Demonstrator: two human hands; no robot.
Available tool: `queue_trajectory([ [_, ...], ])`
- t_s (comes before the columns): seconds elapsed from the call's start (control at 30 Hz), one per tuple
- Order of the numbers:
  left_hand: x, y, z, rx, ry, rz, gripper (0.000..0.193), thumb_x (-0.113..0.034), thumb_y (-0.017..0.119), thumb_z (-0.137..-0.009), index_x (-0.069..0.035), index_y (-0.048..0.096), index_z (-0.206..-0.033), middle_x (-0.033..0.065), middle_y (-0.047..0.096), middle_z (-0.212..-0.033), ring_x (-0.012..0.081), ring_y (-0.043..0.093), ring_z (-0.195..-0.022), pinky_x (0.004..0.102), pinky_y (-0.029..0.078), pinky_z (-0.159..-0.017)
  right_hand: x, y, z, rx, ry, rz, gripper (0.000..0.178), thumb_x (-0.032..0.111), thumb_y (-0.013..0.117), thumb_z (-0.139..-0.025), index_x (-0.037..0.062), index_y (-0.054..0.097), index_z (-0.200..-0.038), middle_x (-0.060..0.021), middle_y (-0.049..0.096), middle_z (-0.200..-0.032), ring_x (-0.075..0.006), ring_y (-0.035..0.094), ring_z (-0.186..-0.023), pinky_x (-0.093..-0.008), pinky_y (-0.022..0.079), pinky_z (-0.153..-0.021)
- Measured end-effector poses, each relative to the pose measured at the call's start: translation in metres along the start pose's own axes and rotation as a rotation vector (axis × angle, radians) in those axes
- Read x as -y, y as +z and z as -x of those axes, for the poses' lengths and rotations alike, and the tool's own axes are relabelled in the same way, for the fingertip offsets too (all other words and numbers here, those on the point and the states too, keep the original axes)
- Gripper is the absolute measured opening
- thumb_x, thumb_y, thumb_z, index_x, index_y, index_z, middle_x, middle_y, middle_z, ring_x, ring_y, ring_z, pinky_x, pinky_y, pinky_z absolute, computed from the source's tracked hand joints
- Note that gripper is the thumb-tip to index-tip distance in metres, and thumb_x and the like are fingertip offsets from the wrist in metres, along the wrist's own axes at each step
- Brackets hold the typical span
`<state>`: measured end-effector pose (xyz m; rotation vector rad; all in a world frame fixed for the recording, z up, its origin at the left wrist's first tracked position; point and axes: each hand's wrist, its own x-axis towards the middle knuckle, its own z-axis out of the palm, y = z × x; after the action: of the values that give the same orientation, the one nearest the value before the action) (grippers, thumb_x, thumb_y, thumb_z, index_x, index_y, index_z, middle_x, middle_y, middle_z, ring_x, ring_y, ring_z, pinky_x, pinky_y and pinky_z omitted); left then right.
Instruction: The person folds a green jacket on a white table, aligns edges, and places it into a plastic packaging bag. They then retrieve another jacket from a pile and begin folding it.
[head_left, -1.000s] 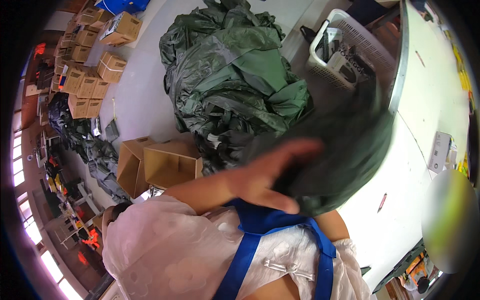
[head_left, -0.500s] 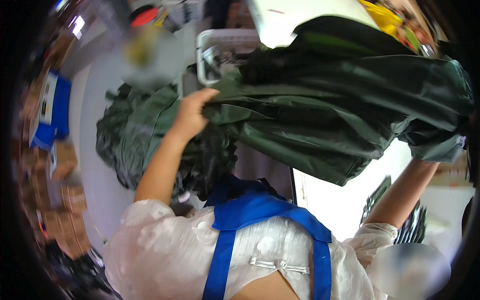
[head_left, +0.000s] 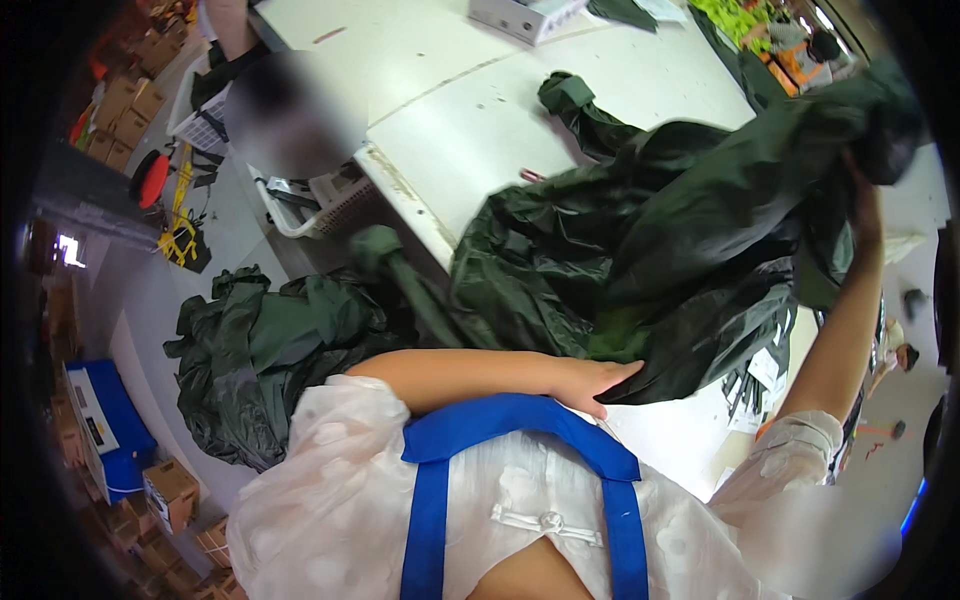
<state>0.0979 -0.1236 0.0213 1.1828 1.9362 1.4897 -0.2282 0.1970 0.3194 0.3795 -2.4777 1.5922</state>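
A glossy dark green raincoat (head_left: 690, 230) is bunched and spread over the edge of the white table, its two sleeves hanging loose toward the far side and the left. My left hand (head_left: 585, 382) is low in front of my chest, closed on the coat's near edge between thumb and fingers. My right hand (head_left: 862, 185) is raised at the far right, gripping the coat's upper part; folds hide most of its fingers. On the left, beside my left arm, lies a heap of similar dark green garments (head_left: 270, 340).
The white table (head_left: 440, 110) carries a white box (head_left: 525, 18) at its far side. A white plastic basket (head_left: 330, 205) stands against its left edge. Cardboard boxes (head_left: 170, 492) and a blue-and-white box (head_left: 105, 430) are at left. Another person (head_left: 805, 55) is at the far right, near yellow-green material.
The stretched raincoat has swung over the table and bunched up. My left hand has come down and right, toward my chest; my right hand has risen. The view has turned toward the table.
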Motion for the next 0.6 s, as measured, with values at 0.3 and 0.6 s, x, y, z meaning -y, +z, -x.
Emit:
queue_trajectory([
  [0.3, 0.074, -0.128, -0.068, -0.667, -0.3, -0.805, 0.063, -0.023, 0.072, -0.071, -0.012, 0.05, -0.129, 0.0146, 0.043, -0.137, 0.037, 0.04, -0.126, 0.0491, 0.036, -0.101, -0.159, -0.009, 0.122, 0.021, 0.286, 0.266, 0.048, 0.015, 0.063, -0.088, 0.001, 0.049, -0.132, -0.0089, 0.054, -0.131, -0.0196, 0.05, -0.119, -0.0312, 0.035, -0.102],
  [0.6, 0.144, -0.179, -0.103, -0.126, -0.405, -0.952, 0.021, -0.015, 0.07, -0.076, -0.017, 0.066, -0.096, 0.0087, 0.039, -0.144, 0.0323, 0.033, -0.134, 0.0541, 0.029, -0.107, -0.193, 0.018, 0.25, -0.36, 0.529, 0.475, 0.051, 0.012, 0.061, -0.087, 0.0007, 0.045, -0.134, -0.0167, 0.052, -0.133, -0.0256, 0.048, -0.122, -0.0333, 0.033, -0.104],
])
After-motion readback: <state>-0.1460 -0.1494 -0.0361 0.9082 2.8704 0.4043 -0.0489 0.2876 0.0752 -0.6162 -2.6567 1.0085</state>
